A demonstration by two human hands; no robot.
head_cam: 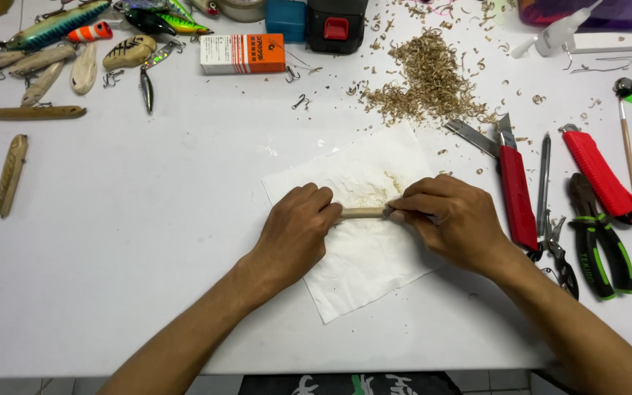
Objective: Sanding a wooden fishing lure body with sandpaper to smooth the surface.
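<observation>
2 hands, left hand [295,232] and right hand [449,219], grip the wooden stick [363,213] between them.

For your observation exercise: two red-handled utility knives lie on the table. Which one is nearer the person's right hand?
The red knife lying just beside the right hand, its blade pointing up-left; the other red knife lies further right, beyond the pliers.

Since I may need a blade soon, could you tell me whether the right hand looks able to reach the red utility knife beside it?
Probably yes: the red utility knife lies just beside the right hand with bare table between, though that hand grips the wooden piece.
</observation>
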